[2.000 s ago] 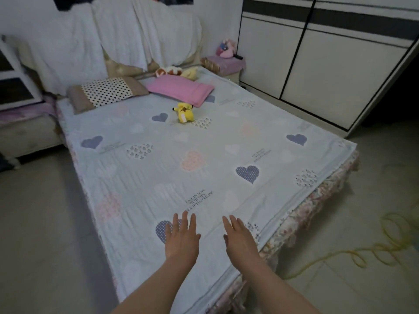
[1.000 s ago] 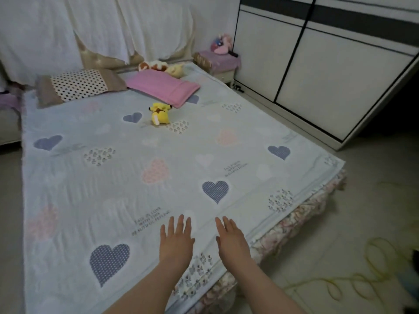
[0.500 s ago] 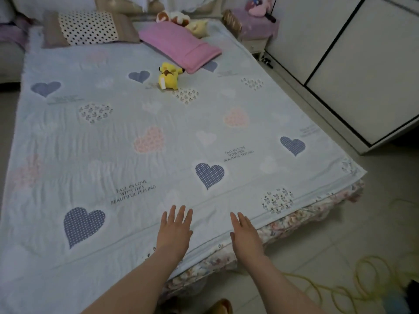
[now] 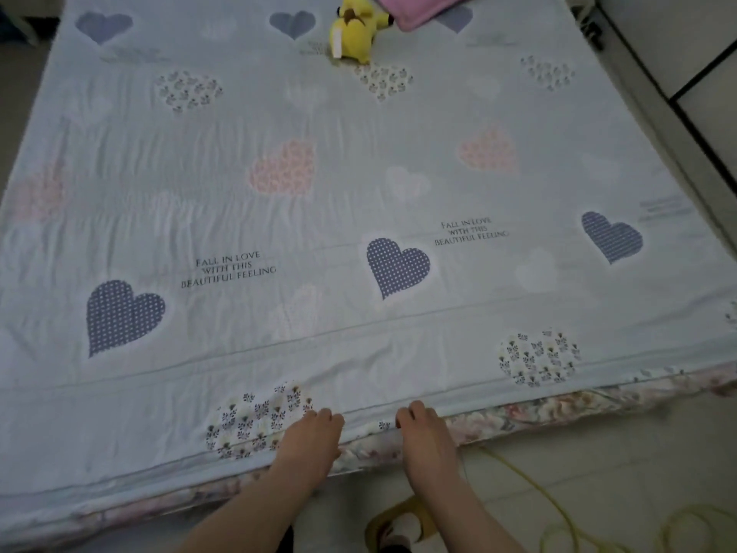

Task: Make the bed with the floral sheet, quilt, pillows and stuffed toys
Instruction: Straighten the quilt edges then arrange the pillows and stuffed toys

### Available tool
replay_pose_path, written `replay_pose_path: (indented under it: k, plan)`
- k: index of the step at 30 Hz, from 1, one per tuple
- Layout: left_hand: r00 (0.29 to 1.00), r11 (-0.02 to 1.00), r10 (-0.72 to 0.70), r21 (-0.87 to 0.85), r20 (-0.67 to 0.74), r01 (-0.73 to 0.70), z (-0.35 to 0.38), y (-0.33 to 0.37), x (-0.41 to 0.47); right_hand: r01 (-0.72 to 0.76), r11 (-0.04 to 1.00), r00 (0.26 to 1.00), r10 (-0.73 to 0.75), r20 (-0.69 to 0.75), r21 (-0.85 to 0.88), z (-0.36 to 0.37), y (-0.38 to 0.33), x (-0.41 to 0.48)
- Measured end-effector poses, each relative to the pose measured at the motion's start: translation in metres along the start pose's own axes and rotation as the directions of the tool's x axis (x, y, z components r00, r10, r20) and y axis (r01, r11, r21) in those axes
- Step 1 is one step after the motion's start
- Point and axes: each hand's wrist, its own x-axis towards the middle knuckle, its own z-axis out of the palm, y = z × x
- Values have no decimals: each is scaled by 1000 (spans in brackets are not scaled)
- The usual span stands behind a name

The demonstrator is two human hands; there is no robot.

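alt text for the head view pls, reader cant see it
A left hand and right hand grip the near edge of a pale blue heart-print quilt over a floral sheet. A yellow stuffed toy and pink pillow lie at the far end.

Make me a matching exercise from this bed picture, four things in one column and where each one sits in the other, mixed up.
Things
1 yellow stuffed toy
2 pink pillow
3 floral sheet
4 yellow cord

Places
A on the floor
B showing below the quilt along its near edge
C right of the toy, cut off by the picture's top edge
D on the quilt, left of the pillow

Pairs: 1-D, 2-C, 3-B, 4-A
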Motion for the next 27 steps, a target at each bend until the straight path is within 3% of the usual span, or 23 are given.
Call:
replay_pose_path:
  k: [7,14,17,23,27]
  plan:
    - [999,999,-26,-19,48,27,48,9,48,74,997,994,-75,84,17,72,26,43]
    - [997,999,3,35,79,-5,68,-1,86,164,986,986,-164,28,17,105,29,87]
    - [986,994,60,86,158,-74,68,2,93,165,984,985,-167,32,66,107,32,99]
    - [911,962,145,161,387,-221,67,11,90,201,979,910,-193,367,16,106,38,82]
    - [894,948,127,212,430,-237,63,17,97,176,974,926,-214,312,146,104,45,75]
